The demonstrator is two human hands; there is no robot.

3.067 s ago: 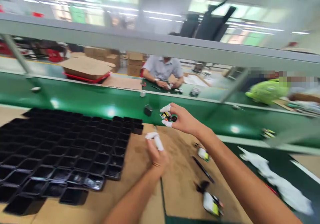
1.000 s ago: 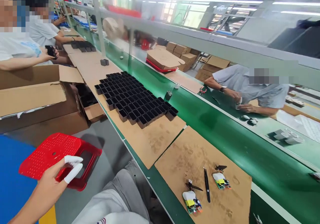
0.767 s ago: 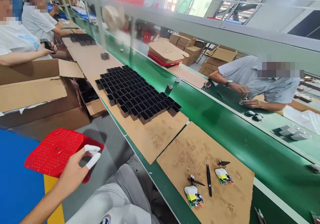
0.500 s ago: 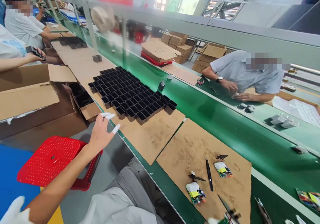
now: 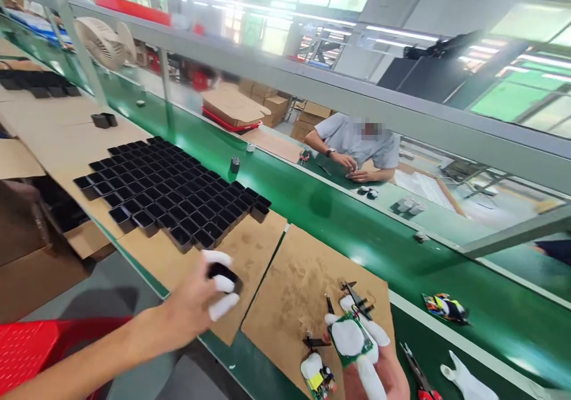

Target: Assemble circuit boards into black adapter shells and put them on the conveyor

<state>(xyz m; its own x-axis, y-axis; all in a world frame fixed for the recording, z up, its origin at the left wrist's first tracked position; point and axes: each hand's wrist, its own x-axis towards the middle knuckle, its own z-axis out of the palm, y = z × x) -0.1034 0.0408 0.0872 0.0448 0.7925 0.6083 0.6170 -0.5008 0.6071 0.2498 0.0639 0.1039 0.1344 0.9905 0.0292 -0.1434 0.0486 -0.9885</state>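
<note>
White finger cots cover the fingertips of my left hand (image 5: 196, 302), which grips one small black plastic case (image 5: 231, 282) over the near cardboard sheet. Just behind it stands a tightly packed block of the same open-topped black cases (image 5: 173, 189). At the lower right, my right hand (image 5: 379, 361) holds a green circuit board (image 5: 350, 337) with a white pad on its face. Black plug-like parts (image 5: 357, 299) show just behind that board. Below and left of it, a second circuit board (image 5: 316, 376) with yellow and white parts lies on the cardboard.
Red-handled pliers (image 5: 417, 370) and a white piece (image 5: 466, 376) lie to the right. Another circuit board (image 5: 446, 309) rests on the green conveyor belt (image 5: 321, 210). Across the belt a co-worker (image 5: 357, 147) handles small parts. A red stool (image 5: 53, 352) stands at the lower left.
My left hand has moved right from the table edge and now grips a black case. My right hand has come into fuller view with a circuit board. The view has turned right.
</note>
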